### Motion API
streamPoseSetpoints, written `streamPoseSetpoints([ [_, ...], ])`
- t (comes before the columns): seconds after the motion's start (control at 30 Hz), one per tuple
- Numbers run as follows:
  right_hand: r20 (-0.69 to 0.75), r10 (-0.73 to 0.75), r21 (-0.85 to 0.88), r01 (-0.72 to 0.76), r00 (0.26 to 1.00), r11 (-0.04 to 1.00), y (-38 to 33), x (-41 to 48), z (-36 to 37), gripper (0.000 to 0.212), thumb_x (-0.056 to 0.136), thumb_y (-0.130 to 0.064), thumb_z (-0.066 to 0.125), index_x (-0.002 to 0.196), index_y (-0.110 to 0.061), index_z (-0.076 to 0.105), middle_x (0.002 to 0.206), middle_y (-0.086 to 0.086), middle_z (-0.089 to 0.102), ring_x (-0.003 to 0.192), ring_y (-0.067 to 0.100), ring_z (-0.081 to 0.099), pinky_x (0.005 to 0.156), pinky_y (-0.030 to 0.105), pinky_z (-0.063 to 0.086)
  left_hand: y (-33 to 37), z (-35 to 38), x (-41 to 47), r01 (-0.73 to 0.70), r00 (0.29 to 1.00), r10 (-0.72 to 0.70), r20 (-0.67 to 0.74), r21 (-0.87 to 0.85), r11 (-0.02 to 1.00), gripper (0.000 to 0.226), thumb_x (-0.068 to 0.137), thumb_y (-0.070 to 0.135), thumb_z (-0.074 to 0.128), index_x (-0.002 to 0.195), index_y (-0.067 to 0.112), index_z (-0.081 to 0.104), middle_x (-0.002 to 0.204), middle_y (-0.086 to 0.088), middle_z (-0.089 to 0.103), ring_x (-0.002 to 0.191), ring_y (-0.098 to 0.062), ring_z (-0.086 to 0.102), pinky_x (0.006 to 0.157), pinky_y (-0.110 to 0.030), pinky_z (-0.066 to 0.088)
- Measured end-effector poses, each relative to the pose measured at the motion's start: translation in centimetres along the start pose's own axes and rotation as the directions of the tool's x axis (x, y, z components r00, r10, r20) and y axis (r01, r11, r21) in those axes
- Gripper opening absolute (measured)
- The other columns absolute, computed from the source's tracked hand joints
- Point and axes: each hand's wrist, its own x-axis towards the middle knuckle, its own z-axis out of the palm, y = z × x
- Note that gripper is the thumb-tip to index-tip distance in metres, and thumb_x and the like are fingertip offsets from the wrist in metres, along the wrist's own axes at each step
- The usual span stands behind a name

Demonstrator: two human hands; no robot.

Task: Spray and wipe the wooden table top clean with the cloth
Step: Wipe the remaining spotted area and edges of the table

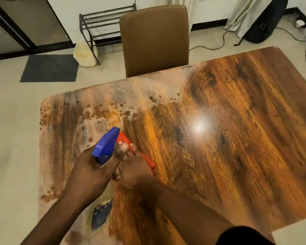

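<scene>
Two hands engaged: left gripping spray bottle, right pressing red cloth on bench. Wiping step; next, probably spraying and wiping dusty left half.

The left hand comes in from the lower left on a bare forearm, its grip closed around the neck of the spray bottle, index finger curled forward at the trigger. The right hand lies just to the right of that grip, palm down, fingers bunched and pressing on the red cloth. Its forearm runs back to the lower right, ending at a dark sleeve.
</scene>
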Motion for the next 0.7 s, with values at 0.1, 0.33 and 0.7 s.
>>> streamPoseSetpoints([
  [0.1,-0.04,-0.123,0.028,0.124,0.992,0.992,-2.2,-5.5,2.4,0.059,0.113,-0.047,0.031,0.164,-0.02,0.036,0.176,0.008,0.029,0.167,0.025,0.006,0.133,0.056,0.005,0.7,0.4,0.6,0.022,1.0,-0.022,-0.011,0.024,0.999,0.055,0.075,0.086,0.058,0.095,0.036,0.066,0.069,-0.018,0.074,0.065,-0.037,0.073,0.076,-0.061,0.063],
  [0.33,-0.112,0.14,-0.121,-0.153,0.984,0.981,4.1,-18.1,2.6,0.066,0.11,-0.057,0.044,0.169,-0.03,0.034,0.178,-0.002,0.028,0.166,0.018,0.015,0.124,0.048,0.02,2.3,2.1,2.8,-0.007,0.999,0.006,-0.049,-0.016,1.0,0.015,0.076,0.084,0.056,0.067,0.075,0.061,0.062,-0.011,0.076,0.053,-0.018,0.078,0.077,-0.059,0.066],
  [0.7,-0.153,0.867,0.327,-0.803,0.475,0.498,28.9,-18.7,-9.3,0.071,0.113,-0.062,0.009,0.173,-0.027,0.0,0.18,0.004,-0.011,0.166,0.023,-0.013,0.134,0.054,0.001,2.1,3.7,6.8,0.022,0.999,-0.021,0.043,-0.037,0.999,0.05,0.08,0.074,0.061,0.076,0.025,0.069,0.062,-0.012,0.075,0.051,-0.016,0.076,0.055,-0.01,0.053],
])
